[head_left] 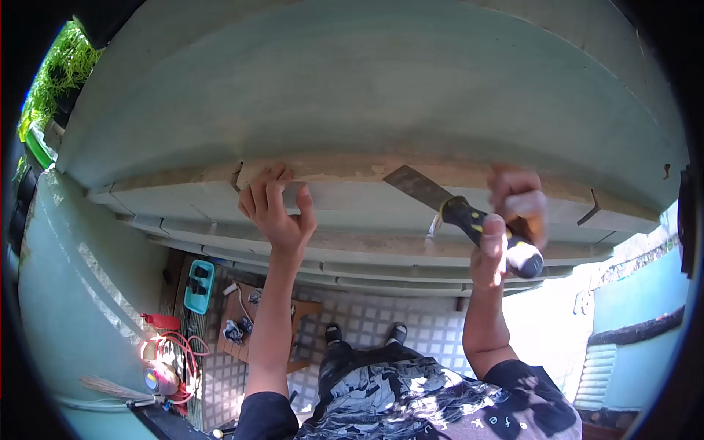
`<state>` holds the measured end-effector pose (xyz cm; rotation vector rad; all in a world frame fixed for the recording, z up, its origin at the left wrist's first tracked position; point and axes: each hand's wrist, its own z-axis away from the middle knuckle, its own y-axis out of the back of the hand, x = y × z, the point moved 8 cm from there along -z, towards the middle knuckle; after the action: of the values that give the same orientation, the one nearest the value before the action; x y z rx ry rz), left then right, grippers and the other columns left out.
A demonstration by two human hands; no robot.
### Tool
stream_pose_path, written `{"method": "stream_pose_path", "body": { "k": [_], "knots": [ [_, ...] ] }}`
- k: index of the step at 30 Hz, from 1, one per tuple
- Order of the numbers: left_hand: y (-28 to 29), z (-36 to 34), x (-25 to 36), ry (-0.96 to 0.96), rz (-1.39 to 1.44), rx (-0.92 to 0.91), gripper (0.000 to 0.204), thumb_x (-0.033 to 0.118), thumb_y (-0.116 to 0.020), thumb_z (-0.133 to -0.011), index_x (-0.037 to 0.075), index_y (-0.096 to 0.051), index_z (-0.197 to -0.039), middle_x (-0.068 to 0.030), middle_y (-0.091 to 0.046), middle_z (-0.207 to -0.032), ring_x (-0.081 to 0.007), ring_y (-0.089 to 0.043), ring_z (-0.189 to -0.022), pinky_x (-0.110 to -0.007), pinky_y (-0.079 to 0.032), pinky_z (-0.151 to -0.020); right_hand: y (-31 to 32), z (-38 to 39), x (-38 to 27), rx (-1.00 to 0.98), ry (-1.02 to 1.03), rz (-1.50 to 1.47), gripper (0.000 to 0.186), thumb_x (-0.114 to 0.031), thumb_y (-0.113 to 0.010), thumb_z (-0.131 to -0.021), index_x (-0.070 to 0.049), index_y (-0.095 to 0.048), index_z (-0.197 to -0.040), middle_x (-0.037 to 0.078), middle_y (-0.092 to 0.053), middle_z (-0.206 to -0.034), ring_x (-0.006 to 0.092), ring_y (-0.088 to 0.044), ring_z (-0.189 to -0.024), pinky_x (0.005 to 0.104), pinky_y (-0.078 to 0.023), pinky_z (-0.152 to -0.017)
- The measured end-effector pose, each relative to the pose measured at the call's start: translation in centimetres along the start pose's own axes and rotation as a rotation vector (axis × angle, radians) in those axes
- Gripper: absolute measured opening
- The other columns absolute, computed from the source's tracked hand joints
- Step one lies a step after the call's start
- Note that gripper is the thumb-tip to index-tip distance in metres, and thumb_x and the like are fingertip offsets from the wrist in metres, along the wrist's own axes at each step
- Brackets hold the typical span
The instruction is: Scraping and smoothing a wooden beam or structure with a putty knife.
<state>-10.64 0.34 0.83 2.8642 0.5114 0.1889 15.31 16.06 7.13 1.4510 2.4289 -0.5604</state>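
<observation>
My right hand (510, 224) grips the black and yellow handle of a putty knife (440, 202). Its wide metal blade lies flat against a bare, scraped band of the stepped wall moulding (352, 172), up and left of the hand. My left hand (275, 209) is raised with fingers apart, its fingertips resting on the same pale green ledge at the left end of the scraped band. It holds nothing. Above the ledge rises a pale green wall (367, 81).
Far below lies a tiled floor (367, 323) with my feet (365, 334). A small wooden stool (253, 319) carries tools and rags. A teal paint tray (199, 286), a red bottle (161, 321), coiled red cord (180, 359) and a broom (110, 387) sit at lower left. Green plants (62, 70) are at top left.
</observation>
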Motion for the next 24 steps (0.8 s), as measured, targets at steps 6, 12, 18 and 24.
{"method": "stream_pose_path", "body": {
  "k": [6,12,18,24],
  "knots": [
    [-0.2,-0.4,-1.5,-0.094,0.038,0.148,0.029,0.033,-0.061,-0.092,0.015,-0.05,-0.071,0.0002,-0.063,-0.085,-0.0238,-0.048,-0.081,-0.038,-0.028,-0.076,-5.0,-0.4,0.2,-0.295,0.009,-0.694,0.03,-0.013,-0.066,-0.09,-0.008,-0.05,-0.065,0.001,-0.049,-0.052,0.0155,-0.048,-0.045,0.0303,-0.044,-0.044],
    [-0.1,-0.8,-1.1,-0.139,0.068,0.195,0.025,0.017,-0.064,-0.086,0.014,-0.045,-0.069,0.0006,-0.063,-0.081,-0.0232,-0.046,-0.076,-0.038,-0.028,-0.075,-7.0,0.1,-2.0,-0.269,-0.003,-0.399,0.031,-0.005,-0.058,-0.089,-0.009,-0.044,-0.063,0.0,-0.046,-0.05,0.0157,-0.045,-0.041,0.0295,-0.043,-0.044],
    [-0.6,-0.4,-2.1,-0.067,0.1,0.214,0.03,0.025,-0.067,-0.085,0.018,-0.046,-0.065,0.0049,-0.06,-0.075,-0.0223,-0.047,-0.075,-0.036,-0.03,-0.074,-9.5,1.1,-3.1,-0.244,-0.002,-0.089,0.043,-0.026,-0.052,-0.102,-0.009,-0.037,-0.065,-0.001,-0.038,-0.045,0.0137,-0.038,-0.035,0.0281,-0.035,-0.038],
    [-0.5,-0.4,-2.6,-0.065,0.104,0.216,0.03,0.026,-0.068,-0.084,0.018,-0.046,-0.066,0.0055,-0.06,-0.075,-0.0236,-0.052,-0.08,-0.036,-0.032,-0.077,-9.4,1.1,-5.3,-0.191,-0.005,-0.146,0.049,-0.026,-0.052,-0.102,-0.011,-0.036,-0.058,-0.001,-0.042,-0.043,0.0119,-0.038,-0.032,0.0266,-0.033,-0.034]
  ]
}}
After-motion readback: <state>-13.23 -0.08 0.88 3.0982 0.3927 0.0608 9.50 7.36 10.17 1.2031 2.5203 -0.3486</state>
